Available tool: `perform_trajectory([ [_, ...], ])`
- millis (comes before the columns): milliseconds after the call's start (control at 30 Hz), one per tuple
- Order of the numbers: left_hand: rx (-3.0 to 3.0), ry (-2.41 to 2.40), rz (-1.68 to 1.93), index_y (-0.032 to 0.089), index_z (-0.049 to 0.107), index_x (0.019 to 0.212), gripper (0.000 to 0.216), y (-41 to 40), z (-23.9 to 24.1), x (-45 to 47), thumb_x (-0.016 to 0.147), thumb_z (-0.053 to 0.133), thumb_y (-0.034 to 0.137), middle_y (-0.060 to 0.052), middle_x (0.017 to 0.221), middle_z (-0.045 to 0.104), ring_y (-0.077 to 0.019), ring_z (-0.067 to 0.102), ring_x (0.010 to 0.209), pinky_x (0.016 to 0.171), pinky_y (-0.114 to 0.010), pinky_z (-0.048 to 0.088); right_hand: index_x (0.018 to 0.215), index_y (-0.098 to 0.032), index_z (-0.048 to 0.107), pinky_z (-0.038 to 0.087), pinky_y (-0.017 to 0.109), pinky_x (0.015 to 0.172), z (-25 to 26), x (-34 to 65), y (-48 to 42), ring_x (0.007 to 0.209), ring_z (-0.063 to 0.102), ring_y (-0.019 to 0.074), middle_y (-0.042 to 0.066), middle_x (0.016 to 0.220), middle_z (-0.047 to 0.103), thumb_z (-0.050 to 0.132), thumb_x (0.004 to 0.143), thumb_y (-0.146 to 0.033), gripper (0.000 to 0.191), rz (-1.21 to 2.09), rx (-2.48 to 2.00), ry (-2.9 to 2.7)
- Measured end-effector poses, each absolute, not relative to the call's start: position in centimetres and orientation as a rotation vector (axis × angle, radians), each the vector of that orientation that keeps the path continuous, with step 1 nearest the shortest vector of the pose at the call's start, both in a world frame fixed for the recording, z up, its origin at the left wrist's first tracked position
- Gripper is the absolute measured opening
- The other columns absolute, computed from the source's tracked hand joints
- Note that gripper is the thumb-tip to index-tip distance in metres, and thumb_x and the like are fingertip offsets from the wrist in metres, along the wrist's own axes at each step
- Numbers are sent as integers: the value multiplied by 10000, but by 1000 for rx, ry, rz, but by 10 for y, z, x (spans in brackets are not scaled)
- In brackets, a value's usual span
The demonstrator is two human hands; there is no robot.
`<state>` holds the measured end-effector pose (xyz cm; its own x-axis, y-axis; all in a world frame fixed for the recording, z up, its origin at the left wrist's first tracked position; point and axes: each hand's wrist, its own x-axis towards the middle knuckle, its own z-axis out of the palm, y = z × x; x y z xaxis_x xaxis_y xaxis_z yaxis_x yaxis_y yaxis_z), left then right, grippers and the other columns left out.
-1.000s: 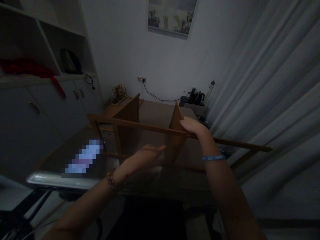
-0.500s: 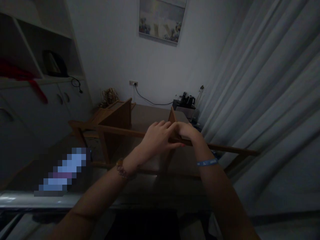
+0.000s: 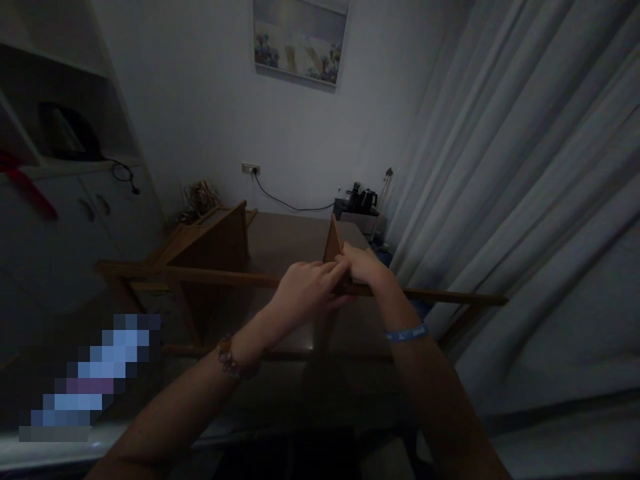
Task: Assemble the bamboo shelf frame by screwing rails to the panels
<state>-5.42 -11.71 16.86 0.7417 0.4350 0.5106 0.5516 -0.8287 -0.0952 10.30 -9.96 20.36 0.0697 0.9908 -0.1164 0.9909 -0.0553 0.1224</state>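
Observation:
A wooden frame [image 3: 200, 276] with a long horizontal rail and upright wooden panels stands on a brown table [image 3: 290, 237] in a dim room. My left hand [image 3: 303, 293] and my right hand [image 3: 364, 268] meet at the rail, where the right-hand upright panel [image 3: 331, 245] joins it. Both hands have their fingers curled over the rail at that joint and touch each other. A bead bracelet sits on my left wrist and a blue band on my right wrist.
Grey curtains [image 3: 525, 200] hang along the right. White cupboards and shelves [image 3: 60, 200] line the left wall, with a dark appliance on a shelf. A kettle set [image 3: 361, 199] and a wall socket with cable lie beyond the table. A picture [image 3: 300, 40] hangs above.
My left hand rose from below the rail and came to the joint beside my right hand. The view shifted to the right, so the frame sits further left.

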Motion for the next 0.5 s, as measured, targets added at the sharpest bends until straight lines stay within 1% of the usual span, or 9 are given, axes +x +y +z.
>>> perform_trajectory([
  [67, -2680, -784, -718, 211, 525, 1162, 416, -119, 167, -54, 860, 580, 492, -23, 990, 715, -218, 675, 870, 565, -299, 384, 1203, -154, 570, 406, 486, 1010, 202, 104, -98, 1169, 555, 233, 102, 1281, 577, 423, 984, -385, 350, -12, 2184, 2029],
  [167, -2636, -766, -778, 200, 597, 982, 295, -122, 164, -55, 863, 585, 469, -21, 905, 711, -211, 665, 822, 553, -305, 370, 1174, -168, 587, 382, 507, 1029, 199, 106, -95, 1176, 544, 238, 90, 1289, 568, 484, 957, -411, 341, -20, 2211, 2028],
  [233, -2613, -722, -833, 199, 609, 931, 251, -123, 164, -55, 862, 596, 440, -12, 873, 707, -199, 658, 794, 547, -306, 364, 1182, -167, 581, 383, 505, 1028, 198, 107, -93, 1174, 547, 239, 92, 1284, 572, 496, 947, -435, 367, -38, 2256, 2013],
  [367, -2591, -669, -840, 218, 604, 979, 204, -124, 166, -54, 839, 651, 359, 12, 947, 707, -184, 660, 797, 522, -304, 340, 1224, -158, 548, 435, 475, 979, 197, 109, -89, 1101, 592, 224, 93, 1211, 612, 476, 952, -463, 415, -113, 2368, 1988],
  [500, -2647, -719, -799, 236, 578, 1074, 304, -128, 175, -51, 817, 678, 364, 8, 1066, 701, -193, 674, 845, 533, -304, 353, 1222, -165, 547, 449, 471, 966, 198, 111, -90, 1072, 601, 217, 86, 1200, 611, 497, 945, -454, 404, -204, 2413, 2024],
])
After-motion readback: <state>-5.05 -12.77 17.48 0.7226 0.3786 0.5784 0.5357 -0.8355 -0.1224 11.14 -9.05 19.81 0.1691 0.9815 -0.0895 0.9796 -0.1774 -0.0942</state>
